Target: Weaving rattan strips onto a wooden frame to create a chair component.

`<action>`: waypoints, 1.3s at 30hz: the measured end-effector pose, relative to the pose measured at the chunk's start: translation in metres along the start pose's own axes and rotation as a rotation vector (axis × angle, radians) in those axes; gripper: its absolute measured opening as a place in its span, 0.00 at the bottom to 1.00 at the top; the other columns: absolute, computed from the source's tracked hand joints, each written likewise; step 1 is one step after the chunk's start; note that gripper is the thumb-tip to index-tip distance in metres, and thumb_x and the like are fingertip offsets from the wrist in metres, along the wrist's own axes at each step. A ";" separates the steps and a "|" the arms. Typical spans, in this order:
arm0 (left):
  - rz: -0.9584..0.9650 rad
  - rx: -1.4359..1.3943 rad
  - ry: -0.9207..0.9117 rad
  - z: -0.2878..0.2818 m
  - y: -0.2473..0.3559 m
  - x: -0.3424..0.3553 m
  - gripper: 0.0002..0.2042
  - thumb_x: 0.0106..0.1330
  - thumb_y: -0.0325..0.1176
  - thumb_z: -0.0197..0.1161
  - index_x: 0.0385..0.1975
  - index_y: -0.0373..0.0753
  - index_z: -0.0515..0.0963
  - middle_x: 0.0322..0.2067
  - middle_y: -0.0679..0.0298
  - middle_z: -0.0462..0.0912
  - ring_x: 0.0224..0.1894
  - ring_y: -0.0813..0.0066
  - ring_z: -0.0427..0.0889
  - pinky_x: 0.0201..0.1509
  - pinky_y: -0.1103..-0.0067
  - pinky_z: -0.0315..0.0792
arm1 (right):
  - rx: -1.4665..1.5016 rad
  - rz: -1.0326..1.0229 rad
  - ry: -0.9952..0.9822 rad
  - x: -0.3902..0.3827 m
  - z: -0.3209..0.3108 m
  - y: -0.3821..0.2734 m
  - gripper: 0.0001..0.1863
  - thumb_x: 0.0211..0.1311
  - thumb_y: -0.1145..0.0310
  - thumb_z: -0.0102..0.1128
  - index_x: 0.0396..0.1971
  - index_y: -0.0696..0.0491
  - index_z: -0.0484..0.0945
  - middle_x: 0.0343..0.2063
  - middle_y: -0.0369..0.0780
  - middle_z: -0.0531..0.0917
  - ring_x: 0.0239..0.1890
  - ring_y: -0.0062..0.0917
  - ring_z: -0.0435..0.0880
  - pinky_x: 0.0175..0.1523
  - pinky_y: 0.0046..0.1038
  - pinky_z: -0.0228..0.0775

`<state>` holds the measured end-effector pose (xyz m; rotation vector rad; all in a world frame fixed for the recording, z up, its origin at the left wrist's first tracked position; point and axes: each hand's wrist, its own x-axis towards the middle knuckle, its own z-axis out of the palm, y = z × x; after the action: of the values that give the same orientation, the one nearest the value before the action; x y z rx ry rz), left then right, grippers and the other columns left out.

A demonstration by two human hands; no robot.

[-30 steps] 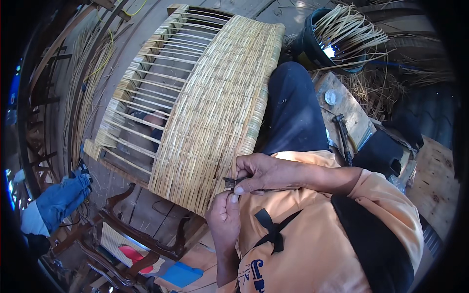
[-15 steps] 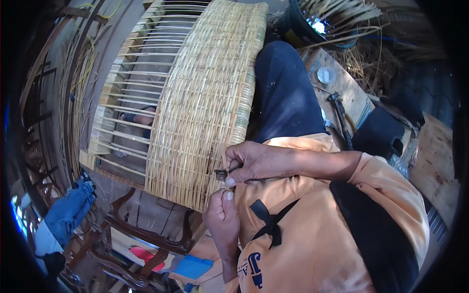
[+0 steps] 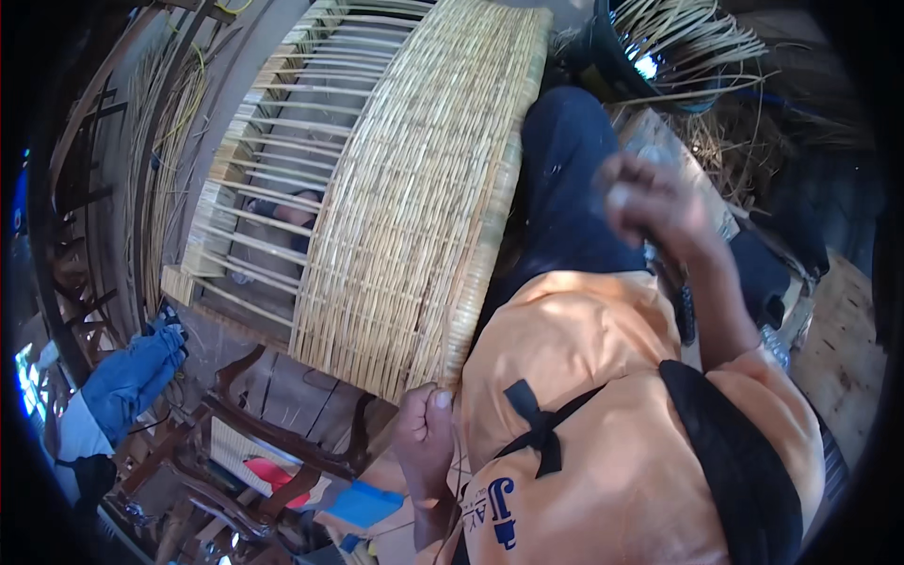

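A curved woven cane panel (image 3: pixel 414 198) stretches away in front of me, its wrapped edge lying beside my leg. Bare rods (image 3: pixel 282 174) run from its left side to a pale slatted strip (image 3: pixel 212 202). At the panel's near right corner my left hand (image 3: pixel 426 438) is closed, thumb pressed to the fingers; what it pinches is too small to make out. My right hand (image 3: pixel 659 202) is off the weave, smeared by motion, above the wooden board to the right of my knee. Its fingers look bent, but anything in them is lost in the blur.
A dark bucket (image 3: pixel 607 71) of cane strips (image 3: pixel 692 33) stands at the far right. Long dark tools (image 3: pixel 686 306) lie right of my lap. Carved wooden furniture frames (image 3: pixel 273 443), a blue cloth (image 3: pixel 132 386) and a blue flat piece (image 3: pixel 363 507) are at the lower left.
My right hand has left the panel's corner and swung right and away from me. The dark tool it held there no longer shows at the weave. My left hand stays at the corner.
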<state>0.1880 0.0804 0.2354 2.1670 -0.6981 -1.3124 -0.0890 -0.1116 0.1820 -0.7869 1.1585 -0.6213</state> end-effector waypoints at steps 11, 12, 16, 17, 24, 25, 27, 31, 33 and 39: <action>0.278 0.176 -0.092 0.029 0.014 0.014 0.07 0.62 0.30 0.59 0.35 0.33 0.76 0.21 0.55 0.78 0.22 0.72 0.76 0.28 0.79 0.70 | 0.256 0.358 -0.704 -0.005 0.091 0.038 0.17 0.55 0.75 0.63 0.42 0.58 0.67 0.33 0.32 0.76 0.32 0.10 0.72 0.34 0.13 0.66; 0.289 0.205 -0.093 0.031 0.018 0.013 0.07 0.62 0.30 0.59 0.35 0.33 0.76 0.23 0.54 0.79 0.23 0.69 0.78 0.29 0.78 0.71 | 0.287 0.324 -0.646 -0.007 0.091 0.042 0.18 0.53 0.75 0.64 0.43 0.58 0.68 0.29 0.32 0.76 0.25 0.11 0.72 0.29 0.15 0.66; 0.309 0.372 -0.140 0.003 0.017 -0.014 0.09 0.60 0.32 0.59 0.33 0.31 0.76 0.24 0.52 0.78 0.23 0.63 0.78 0.31 0.76 0.71 | 0.014 0.100 -0.085 0.014 0.064 0.035 0.17 0.54 0.72 0.63 0.42 0.58 0.69 0.24 0.35 0.76 0.20 0.14 0.72 0.25 0.15 0.65; 0.283 0.239 -0.064 -0.007 0.003 -0.024 0.10 0.60 0.32 0.59 0.32 0.30 0.77 0.23 0.53 0.78 0.24 0.66 0.78 0.30 0.76 0.71 | 0.067 0.103 0.193 0.035 0.036 0.023 0.15 0.55 0.70 0.60 0.41 0.57 0.70 0.21 0.36 0.75 0.17 0.16 0.72 0.22 0.16 0.65; 0.192 0.074 0.019 0.031 0.003 0.010 0.08 0.64 0.32 0.56 0.35 0.33 0.76 0.23 0.56 0.77 0.23 0.77 0.74 0.29 0.77 0.69 | 0.014 0.227 -0.712 -0.009 0.092 0.030 0.21 0.57 0.71 0.63 0.49 0.56 0.68 0.30 0.33 0.77 0.26 0.08 0.71 0.27 0.12 0.62; 0.233 0.156 -0.036 0.034 0.012 0.011 0.08 0.64 0.32 0.56 0.35 0.34 0.76 0.23 0.55 0.77 0.22 0.72 0.75 0.29 0.76 0.70 | 0.032 0.288 -0.767 -0.011 0.101 0.025 0.21 0.57 0.72 0.62 0.50 0.56 0.67 0.32 0.32 0.77 0.28 0.08 0.70 0.29 0.11 0.62; 0.315 0.224 -0.090 0.038 0.022 0.016 0.07 0.64 0.32 0.56 0.35 0.36 0.75 0.23 0.53 0.77 0.22 0.63 0.76 0.29 0.75 0.70 | 0.151 0.329 -0.692 -0.013 0.100 0.024 0.18 0.57 0.73 0.61 0.46 0.57 0.69 0.30 0.33 0.78 0.24 0.08 0.69 0.26 0.12 0.60; 0.334 0.247 -0.158 0.029 0.020 0.007 0.08 0.64 0.34 0.57 0.38 0.37 0.75 0.25 0.52 0.77 0.26 0.57 0.79 0.30 0.72 0.71 | 0.347 0.306 -0.504 -0.013 0.090 0.035 0.12 0.56 0.76 0.61 0.39 0.57 0.71 0.24 0.32 0.77 0.19 0.10 0.72 0.23 0.16 0.65; 0.315 0.230 -0.171 0.013 0.012 -0.007 0.09 0.63 0.35 0.57 0.36 0.37 0.76 0.25 0.53 0.78 0.27 0.57 0.80 0.30 0.73 0.72 | -0.021 -0.103 -0.210 0.001 0.069 0.046 0.08 0.59 0.72 0.57 0.37 0.55 0.72 0.22 0.32 0.76 0.18 0.12 0.72 0.24 0.17 0.65; 0.125 -0.214 0.218 -0.077 -0.075 -0.037 0.11 0.65 0.39 0.56 0.29 0.36 0.77 0.18 0.65 0.77 0.19 0.77 0.72 0.24 0.77 0.69 | -0.373 -0.106 0.584 0.018 -0.117 0.035 0.13 0.64 0.57 0.51 0.35 0.52 0.74 0.17 0.30 0.70 0.16 0.10 0.66 0.21 0.15 0.56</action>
<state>0.2547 0.1720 0.2413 2.0206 -0.5686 -1.0184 -0.1943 -0.1300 0.1207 -1.0214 1.8111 -0.7614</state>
